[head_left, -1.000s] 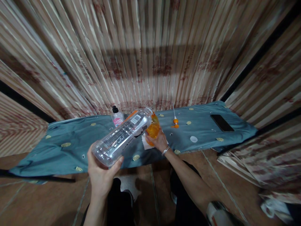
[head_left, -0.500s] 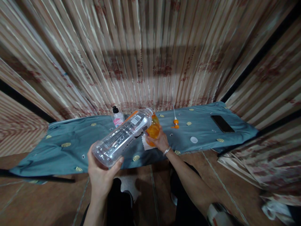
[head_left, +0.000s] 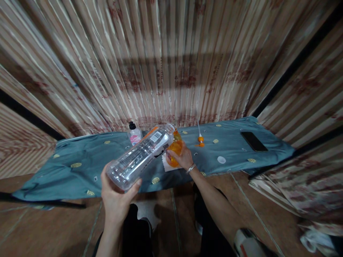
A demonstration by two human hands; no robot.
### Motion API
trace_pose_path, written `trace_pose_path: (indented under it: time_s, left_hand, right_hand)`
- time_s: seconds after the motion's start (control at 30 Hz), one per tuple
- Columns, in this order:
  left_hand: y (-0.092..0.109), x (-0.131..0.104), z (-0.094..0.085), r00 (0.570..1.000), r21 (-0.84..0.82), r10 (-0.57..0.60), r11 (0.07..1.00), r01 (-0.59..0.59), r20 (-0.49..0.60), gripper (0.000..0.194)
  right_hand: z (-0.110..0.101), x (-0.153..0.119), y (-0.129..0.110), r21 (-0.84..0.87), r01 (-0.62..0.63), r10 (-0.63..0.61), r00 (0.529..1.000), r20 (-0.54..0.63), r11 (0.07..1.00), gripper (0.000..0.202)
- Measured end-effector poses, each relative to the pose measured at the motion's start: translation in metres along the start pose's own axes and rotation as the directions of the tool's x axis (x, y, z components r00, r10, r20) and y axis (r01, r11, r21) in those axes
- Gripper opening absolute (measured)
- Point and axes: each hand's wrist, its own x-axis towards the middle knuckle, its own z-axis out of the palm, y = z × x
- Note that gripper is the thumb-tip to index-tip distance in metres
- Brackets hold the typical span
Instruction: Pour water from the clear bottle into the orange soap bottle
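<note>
My left hand [head_left: 118, 192] is closed round the base of a large clear plastic bottle [head_left: 139, 159]. That bottle is tilted, its mouth up and to the right, right at the top of an orange bottle [head_left: 175, 150]. My right hand [head_left: 183, 156] grips the orange bottle, which stands on a white tissue [head_left: 166, 166]. Whether liquid passes between the two bottles I cannot tell. To the right lies an orange pump top [head_left: 200, 140] with a thin pale tube.
A clear bottle with a pink label and black cap [head_left: 134, 135] stands at the back. On the teal cloth [head_left: 66, 153] are a round white lid [head_left: 221, 159] and a black phone [head_left: 253, 141]. Striped curtains [head_left: 171, 64] hang behind and at the sides.
The two hands and both bottles hold nearly the same pose. The right thumb and fingers have shifted slightly on the orange bottle.
</note>
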Motion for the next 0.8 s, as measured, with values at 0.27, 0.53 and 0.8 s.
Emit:
trace_pose_path:
  time_s: [0.27, 0.53, 0.8]
  left_hand:
    - [-0.002, 0.000, 0.001, 0.997, 0.004, 0.072, 0.997, -0.072, -0.003, 0.093]
    - [-0.007, 0.001, 0.002, 0.998, -0.011, 0.065, 0.998, -0.065, -0.013, 0.095]
    - [-0.004, 0.001, 0.001, 0.999, 0.000, 0.040, 0.999, -0.040, -0.012, 0.097]
  right_hand:
    - [0.000, 0.001, -0.009, -0.084, -0.084, 0.085, 0.996, 0.009, 0.993, 0.052]
    - [0.001, 0.002, -0.013, -0.093, -0.120, 0.119, 0.993, -0.019, 0.988, 0.062]
    - [-0.002, 0.004, -0.006, -0.073, -0.078, 0.079, 0.997, 0.015, 0.994, 0.057]
